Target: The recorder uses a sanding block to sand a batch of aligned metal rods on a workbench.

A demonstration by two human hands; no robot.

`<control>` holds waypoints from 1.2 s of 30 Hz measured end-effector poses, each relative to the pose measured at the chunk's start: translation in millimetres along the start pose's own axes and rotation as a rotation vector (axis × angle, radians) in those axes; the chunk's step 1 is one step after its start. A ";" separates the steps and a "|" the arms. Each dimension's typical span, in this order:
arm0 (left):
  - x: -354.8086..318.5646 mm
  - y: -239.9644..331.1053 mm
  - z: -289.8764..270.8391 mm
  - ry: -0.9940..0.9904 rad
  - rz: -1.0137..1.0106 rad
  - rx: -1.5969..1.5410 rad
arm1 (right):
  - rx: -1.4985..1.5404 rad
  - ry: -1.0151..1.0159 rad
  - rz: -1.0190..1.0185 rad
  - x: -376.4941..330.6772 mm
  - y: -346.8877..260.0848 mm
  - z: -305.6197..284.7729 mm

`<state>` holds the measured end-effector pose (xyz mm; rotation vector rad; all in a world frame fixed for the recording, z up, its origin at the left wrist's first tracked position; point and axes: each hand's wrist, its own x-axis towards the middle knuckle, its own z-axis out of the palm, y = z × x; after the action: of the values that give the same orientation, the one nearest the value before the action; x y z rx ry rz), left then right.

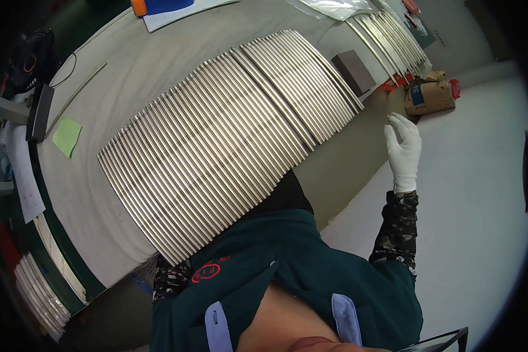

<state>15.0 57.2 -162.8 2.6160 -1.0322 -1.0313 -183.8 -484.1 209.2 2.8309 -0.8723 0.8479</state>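
Observation:
In a white glove, my right hand (403, 154) is raised off the table's right side, thumb and fingers apart, holding nothing. Only the dark patterned sleeve (171, 278) of my left arm shows, by the near table edge; the hand itself is hidden. A wide row of shiny metal rods (199, 152) lies side by side across the table in front of me. Toward its right part, a dark gap splits off a second group of rods (302, 82). My right hand is nearest this group's right end, without touching it.
A dark rectangular block (353, 71) sits beyond the rods' right end. Farther right are more rods (390, 44) and a brown package (431, 97). On the left lie a green paper (68, 137), a single bent rod (76, 100) and a dark bar (40, 113). More rods (41, 296) lie lower left.

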 end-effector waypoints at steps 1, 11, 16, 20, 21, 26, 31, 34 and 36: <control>2.9 0.6 -1.1 -0.001 0.003 -0.001 | -0.004 0.004 0.001 1.3 -3.1 0.4; 9.1 8.1 -1.4 -0.043 0.012 -0.013 | -0.031 0.005 -0.057 7.5 -5.7 0.4; 1.1 12.0 -2.2 -0.065 -0.012 -0.021 | 0.024 0.021 -0.138 35.1 -19.8 14.8; -10.4 14.1 -3.7 -0.081 -0.039 -0.024 | 0.075 0.053 -0.167 50.2 -20.9 26.3; -10.8 13.8 -6.4 -0.083 -0.043 -0.022 | 0.075 0.064 -0.158 53.8 -19.0 31.4; -18.4 17.5 -10.1 -0.121 -0.051 -0.015 | -0.020 0.028 -0.085 80.5 -5.6 61.5; -18.0 21.9 -19.5 -0.118 -0.066 -0.017 | -0.097 -0.141 0.103 99.2 15.1 86.7; -25.6 22.5 -21.6 -0.127 -0.087 -0.024 | -0.047 -0.287 0.219 102.9 17.9 93.2; -31.4 23.5 -21.6 -0.133 -0.101 -0.030 | 0.002 -0.317 0.224 103.1 14.7 95.4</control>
<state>-0.4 57.5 -120.8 2.6305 -0.9105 -1.2482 -74.1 -568.5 180.8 2.9561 -1.2451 0.4179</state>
